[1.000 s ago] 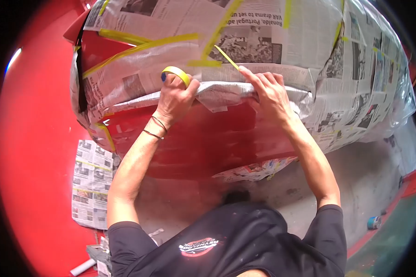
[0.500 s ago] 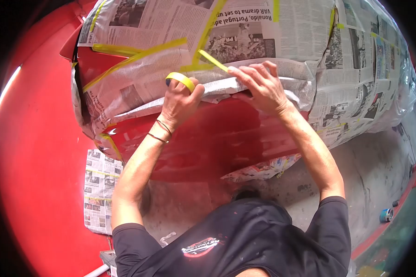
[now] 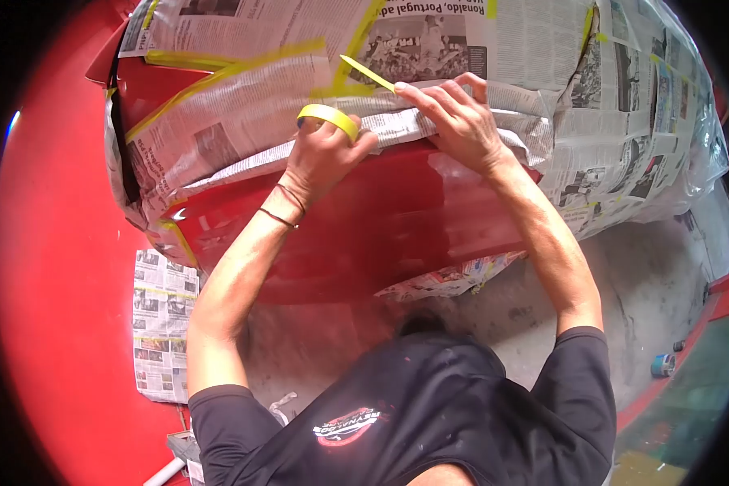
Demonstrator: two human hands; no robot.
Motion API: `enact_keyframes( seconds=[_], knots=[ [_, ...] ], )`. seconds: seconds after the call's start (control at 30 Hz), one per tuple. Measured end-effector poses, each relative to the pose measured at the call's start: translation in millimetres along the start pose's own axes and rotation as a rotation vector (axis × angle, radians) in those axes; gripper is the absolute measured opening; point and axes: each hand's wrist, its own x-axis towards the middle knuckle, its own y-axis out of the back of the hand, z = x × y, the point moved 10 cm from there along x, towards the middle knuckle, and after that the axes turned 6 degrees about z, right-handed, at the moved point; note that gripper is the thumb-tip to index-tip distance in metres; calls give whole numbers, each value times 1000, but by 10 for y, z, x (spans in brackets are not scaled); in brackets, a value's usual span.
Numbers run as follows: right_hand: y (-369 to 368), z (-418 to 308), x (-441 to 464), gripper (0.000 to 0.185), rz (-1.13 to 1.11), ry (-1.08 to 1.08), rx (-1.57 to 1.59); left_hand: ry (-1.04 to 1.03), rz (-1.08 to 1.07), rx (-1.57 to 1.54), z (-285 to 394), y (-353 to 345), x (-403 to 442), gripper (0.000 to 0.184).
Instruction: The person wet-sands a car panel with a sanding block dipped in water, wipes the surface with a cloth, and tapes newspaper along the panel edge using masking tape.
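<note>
My left hand (image 3: 324, 155) is closed around a roll of yellow masking tape (image 3: 344, 121), held over the folded edge of the newspaper sheet (image 3: 247, 109). To its right, my right hand (image 3: 466, 125) pinches a short strip of yellow masking tape (image 3: 368, 74) at the fingertips. The strip's free end points up and left over the newspaper. My right hand's other fingers lie across the rolled paper edge, and its thumb is mostly hidden. Below both hands is a glossy red vehicle panel (image 3: 364, 219), bordered above by the newspaper.
More newspaper and clear plastic (image 3: 692, 178) cover the vehicle's right side. A red surface (image 3: 57, 267) fills the left. A taped newspaper panel (image 3: 162, 324) stands at lower left. A blue-labelled can (image 3: 662, 365) sits at right, near a red edge on the grey floor (image 3: 616, 283).
The vehicle and paper sit higher in view as the camera shifts. My left hand with the tape roll has moved slightly right, nearer my right hand. The right hand keeps its strip.
</note>
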Motion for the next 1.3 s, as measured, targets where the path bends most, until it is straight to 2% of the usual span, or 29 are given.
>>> enact_keyframes(
  seconds=[0.1, 0.23, 0.33, 0.37, 0.47, 0.57, 0.67, 0.73, 0.8, 0.83, 0.93, 1.0, 1.1, 1.2, 1.3],
  knots=[
    [59, 15, -172, 66, -120, 19, -17, -51, -1, -6, 48, -14, -2, 15],
    [231, 48, -166, 78, -146, -60, 103, -77, 6, -17, 63, -56, -8, 17],
    [249, 75, -271, 82, -116, -97, 122, -102, -194, -183, -58, -145, 2, 22],
    [246, 113, -318, 83, -109, -98, 107, -100, -358, -133, -68, -155, 40, 31],
    [342, 69, -310, 83, -87, -123, 117, -91, -283, -160, -82, -54, 77, 40],
    [318, -9, -309, 83, -99, -115, 87, -11, -266, -239, -130, -18, 118, 39],
    [156, 248, -319, 82, -174, -198, 128, 98, -219, -270, -156, 65, 227, 38],
    [184, 282, -92, 77, -66, -98, 127, 182, -189, -234, -164, 47, 248, 39],
    [102, 330, 7, 76, -122, -41, 49, 272, -146, -191, -162, -57, 212, 43],
    [107, 336, -16, 77, -118, -43, 39, 245, -197, -88, -173, -137, 184, 43],
    [123, 308, -76, 80, -79, -63, 59, 225, -140, -65, -194, -152, 195, 25],
    [219, 195, -83, 82, -11, -100, 128, 204, -101, -72, -158, -122, 196, 24],
    [87, 123, -78, 86, -65, -85, 84, 98, -33, -13, -69, -152, 182, 19],
    [-20, 224, -97, 82, -139, -136, 121, 51, -65, -81, -99, -145, 225, 19],
    [-62, 201, -77, 82, -157, -122, 121, 99, -97, -113, -201, -38, 275, 31]
  ],
)
